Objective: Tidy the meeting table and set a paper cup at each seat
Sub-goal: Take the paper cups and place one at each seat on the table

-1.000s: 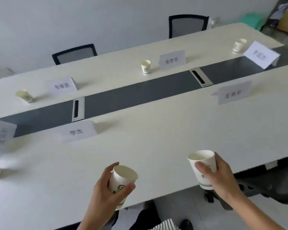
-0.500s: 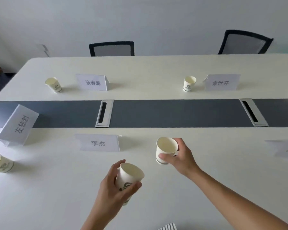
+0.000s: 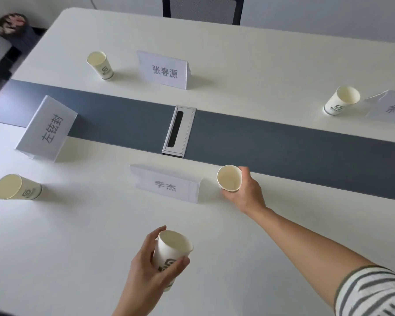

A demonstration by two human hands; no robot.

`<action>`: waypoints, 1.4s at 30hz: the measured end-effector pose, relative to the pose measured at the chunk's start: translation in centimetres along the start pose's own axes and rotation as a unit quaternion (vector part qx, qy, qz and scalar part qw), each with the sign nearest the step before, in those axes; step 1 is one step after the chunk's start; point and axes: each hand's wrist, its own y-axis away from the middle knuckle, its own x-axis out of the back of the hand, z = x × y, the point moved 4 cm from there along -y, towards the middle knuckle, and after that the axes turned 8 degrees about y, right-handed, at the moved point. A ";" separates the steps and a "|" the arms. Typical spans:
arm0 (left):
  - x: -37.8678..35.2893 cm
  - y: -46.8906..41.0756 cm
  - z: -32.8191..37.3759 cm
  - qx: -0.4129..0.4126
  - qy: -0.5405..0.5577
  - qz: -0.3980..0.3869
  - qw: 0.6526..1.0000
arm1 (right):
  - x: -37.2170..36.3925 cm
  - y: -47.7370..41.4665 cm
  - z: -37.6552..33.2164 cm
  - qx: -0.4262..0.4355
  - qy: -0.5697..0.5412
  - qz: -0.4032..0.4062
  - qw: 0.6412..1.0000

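My right hand grips a white paper cup just right of the nearest name card, close to the table's grey centre strip. Whether that cup touches the table I cannot tell. My left hand holds a second paper cup above the near part of the white table. Three more cups stand on the table: one at the near left, one at the far left, one at the far right.
Name cards stand at the left end, the far side and the right edge. A metal cable hatch sits in the grey strip. A black chair is behind the table. A person sits at the far left.
My right hand has carried its cup forward to a spot beside the nearest name card. The view has closed in on the table. My left hand keeps its cup near me.
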 end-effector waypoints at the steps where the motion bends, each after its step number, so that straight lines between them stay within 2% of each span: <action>1: -0.2 -0.3 0.0 0.003 -0.001 -0.003 1.000 | -0.1 -0.1 0.0 -0.001 0.001 0.001 1.000; 3: -0.8 -0.9 0.2 0.006 -0.001 -0.012 1.000 | -0.2 -0.3 0.1 -0.002 0.010 -0.008 1.000; 7: -2.3 -1.8 2.1 -0.016 -0.001 -0.040 0.999 | 0.7 0.5 0.2 -0.005 0.073 -0.078 0.994; 10: -3.2 -1.7 3.7 -0.040 -0.011 -0.062 0.997 | 3.2 2.8 0.1 0.009 0.080 -0.058 0.995; 15: -5.1 0.2 5.1 -0.085 -0.047 -0.110 0.989 | 7.5 10.2 1.9 -0.019 -0.054 0.022 0.998; 22: -10.4 5.5 5.0 -0.141 -0.116 -0.220 0.958 | 9.2 24.0 5.4 -0.079 -0.227 0.008 0.971; 28: -14.7 11.9 3.3 -0.202 -0.189 -0.326 0.904 | 9.7 34.0 7.2 -0.113 -0.332 0.051 0.935; 33: -18.4 19.8 0.6 -0.244 -0.252 -0.430 0.832 | 7.7 43.9 11.0 -0.182 -0.370 0.101 0.905; 39: -21.4 27.9 -4.3 -0.260 -0.297 -0.525 0.754 | 5.6 56.9 16.1 -0.285 -0.477 0.198 0.808; 42: -24.1 32.8 -6.2 -0.254 -0.304 -0.570 0.720 | 5.6 63.5 18.4 -0.297 -0.529 0.246 0.756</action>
